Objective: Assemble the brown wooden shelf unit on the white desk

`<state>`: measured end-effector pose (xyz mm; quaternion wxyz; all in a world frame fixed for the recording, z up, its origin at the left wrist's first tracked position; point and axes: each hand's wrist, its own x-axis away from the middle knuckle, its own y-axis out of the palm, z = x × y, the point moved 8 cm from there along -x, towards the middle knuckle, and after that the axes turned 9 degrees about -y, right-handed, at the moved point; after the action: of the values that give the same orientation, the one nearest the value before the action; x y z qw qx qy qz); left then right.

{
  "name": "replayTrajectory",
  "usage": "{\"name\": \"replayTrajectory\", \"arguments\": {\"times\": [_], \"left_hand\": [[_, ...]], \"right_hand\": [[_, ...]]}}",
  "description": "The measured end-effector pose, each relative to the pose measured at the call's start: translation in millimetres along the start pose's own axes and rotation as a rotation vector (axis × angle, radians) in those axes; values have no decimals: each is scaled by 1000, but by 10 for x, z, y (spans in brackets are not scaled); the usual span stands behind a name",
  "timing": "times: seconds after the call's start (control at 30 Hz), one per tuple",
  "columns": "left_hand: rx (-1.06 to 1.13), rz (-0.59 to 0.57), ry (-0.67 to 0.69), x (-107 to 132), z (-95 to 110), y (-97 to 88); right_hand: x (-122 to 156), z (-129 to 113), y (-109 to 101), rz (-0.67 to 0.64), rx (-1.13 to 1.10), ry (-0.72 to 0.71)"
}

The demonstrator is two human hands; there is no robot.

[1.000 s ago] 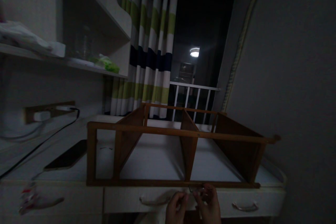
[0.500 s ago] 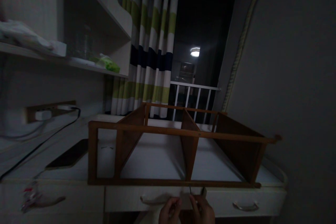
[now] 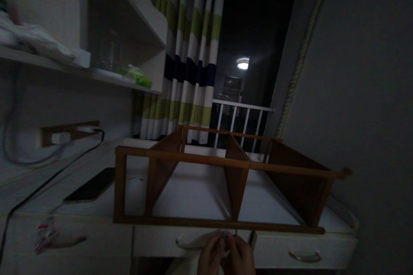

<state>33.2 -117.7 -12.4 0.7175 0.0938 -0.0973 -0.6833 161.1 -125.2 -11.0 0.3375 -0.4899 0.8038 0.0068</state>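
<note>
Below a straight-railed wooden rack (image 3: 240, 193), the left hand (image 3: 209, 254) and right hand (image 3: 241, 255) curled close together. Dimness obscured any grip.

We are holding a thin dark piece (image 3: 235, 232) near the brown rack (image 3: 240, 191), which is lying sideways across the counter (image 3: 200, 189).

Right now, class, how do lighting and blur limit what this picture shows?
Head view: dim overall, the lamp in the dark window brightest; head view: left hand and right hand shadowy and soft, their fingers' details hard to read; head view: wooden frame dark but clearly outlined.
</note>
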Motion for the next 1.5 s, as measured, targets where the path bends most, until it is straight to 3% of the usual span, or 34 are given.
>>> {"name": "replayTrajectory", "arguments": {"times": [0.1, 0.2, 0.4, 0.47, 0.53, 0.6, 0.67, 0.8, 0.97, 1.13, 1.23, 1.5], "left_hand": [[-18, -71, 6, -48, -6, 79], [-79, -54, 53, -82, 7, 60], [-205, -33, 137, -86, 181, 68], [-233, -39, 160, -84, 259, 105], [-267, -57, 193, -80, 335, 160], [-300, -85, 235, -63, 409, 222], [-323, -125, 280, -22, 472, 282], [-337, -227, 327, 100, 506, 370], [-402, -227, 375, 146, 424, 376], [-464, -156, 418, 74, 393, 325], [-507, -125, 366, 23, 355, 282], [-541, -39, 303, 0, 312, 141]], "right_hand": [[-33, 47, 24, -76, -82, 44], [-57, 35, -7, -121, -113, 58], [-60, -151, -251, 3, 353, -64], [-65, -209, -290, 31, 515, -136], [-80, -298, -266, 14, 620, -300], [-78, -389, -216, -26, 666, -491], [-88, -420, -210, -49, 644, -558], [-140, -395, -353, 61, 364, -367], [-140, -306, -488, 170, 96, -170], [-116, -155, -640, 274, 39, -134], [-73, -47, -681, 319, 32, -95], [73, 186, -583, 336, -3, 6]]}}
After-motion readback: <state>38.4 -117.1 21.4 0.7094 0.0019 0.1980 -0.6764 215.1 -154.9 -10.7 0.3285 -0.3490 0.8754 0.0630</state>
